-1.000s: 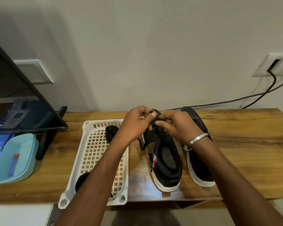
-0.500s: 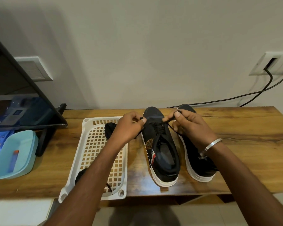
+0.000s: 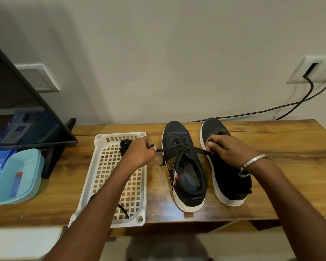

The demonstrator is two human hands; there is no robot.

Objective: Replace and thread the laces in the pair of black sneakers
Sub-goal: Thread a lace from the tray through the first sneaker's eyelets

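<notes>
Head view shows both hands pulling a black lace [image 3: 199, 150] sideways out of the left sneaker [image 3: 183, 166], which stands on the wooden counter [image 3: 271, 166] between them. Left hand [image 3: 139, 155] pinches one lace end with curled fingers [image 3: 152, 146]; right hand [image 3: 228, 151] grips the other end, its fingers [image 3: 211, 143] curled over the right sneaker [image 3: 228, 181]. The lace looks thin, soft and limp, likely slippery through eyelets, so hold it near the tip. Each sneaker seems light with a stiff sole; steady it by the sidewall. More black laces lie in the white basket [image 3: 119, 185] under the left forearm.
</notes>
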